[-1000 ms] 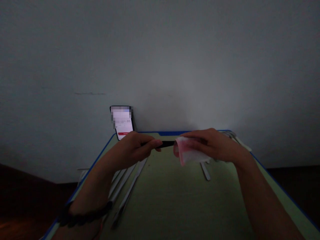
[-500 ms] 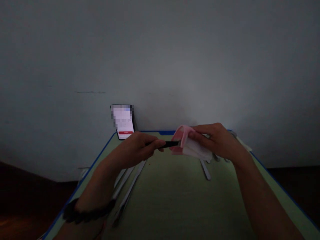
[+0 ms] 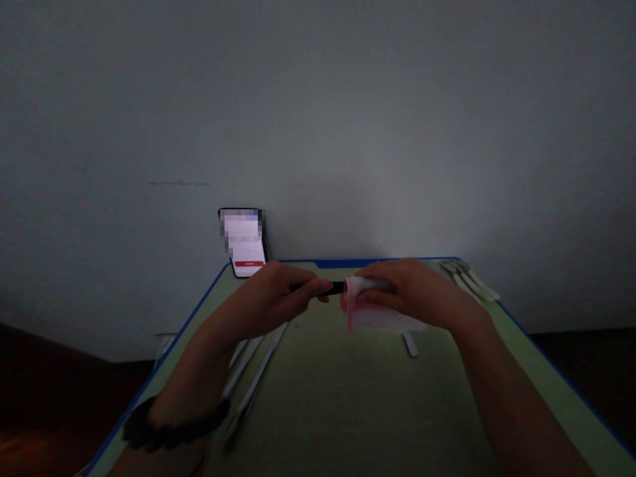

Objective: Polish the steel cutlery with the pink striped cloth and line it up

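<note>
My left hand (image 3: 283, 295) is closed on the dark handle of a slim utensil (image 3: 338, 287), held level above the table. The utensil's other end is hidden inside a pink and white cloth (image 3: 382, 318), so its kind cannot be made out. My right hand (image 3: 412, 288) pinches the folded cloth around that end, and the cloth's lower edge hangs below the fingers. Under the cloth, a light-coloured handle (image 3: 410, 345) lies on the table. Close to my left forearm lie several long, thin metal utensils (image 3: 261, 371), partly covered by the arm.
A lit phone (image 3: 243, 242) leans against the grey wall (image 3: 318, 132) at the back left. Several pale-handled pieces of cutlery (image 3: 470, 281) lie at the far right corner. The greenish table (image 3: 348, 411) has a blue edge and meets the wall.
My right hand has moved left and slightly down along the utensil, and the cloth is now wrapped closer around it. The cutlery at the far right shows more. My left hand stays nearly still.
</note>
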Tool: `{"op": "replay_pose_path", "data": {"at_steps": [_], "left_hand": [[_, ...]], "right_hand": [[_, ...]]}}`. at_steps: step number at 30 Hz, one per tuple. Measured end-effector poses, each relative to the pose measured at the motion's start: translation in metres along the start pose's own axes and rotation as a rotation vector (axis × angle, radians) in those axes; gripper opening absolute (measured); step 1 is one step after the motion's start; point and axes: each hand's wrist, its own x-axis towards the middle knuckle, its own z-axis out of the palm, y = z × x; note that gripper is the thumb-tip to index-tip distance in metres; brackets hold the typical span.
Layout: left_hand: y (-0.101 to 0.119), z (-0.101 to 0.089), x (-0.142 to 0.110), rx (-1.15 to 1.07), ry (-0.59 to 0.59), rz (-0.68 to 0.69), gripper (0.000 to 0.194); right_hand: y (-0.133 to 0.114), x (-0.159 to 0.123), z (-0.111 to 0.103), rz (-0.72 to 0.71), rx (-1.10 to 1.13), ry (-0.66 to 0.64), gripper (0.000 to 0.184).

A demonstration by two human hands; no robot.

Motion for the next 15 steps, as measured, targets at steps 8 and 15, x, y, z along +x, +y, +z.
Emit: {"op": "replay_pose_path", "data": {"at_steps": [8, 15], "left_hand": [[-0.005, -0.005, -0.002, 0.037, -0.033, -0.033, 0.038], [-0.027, -0.011, -0.009, 0.003, -0.041, -0.058, 0.035]], "right_hand": [[0.013, -0.005, -0.006, 0.055, 0.084, -0.162, 0.035], [0.04, -0.027, -0.016, 0.278, 0.304, -0.25, 0.043]]}}
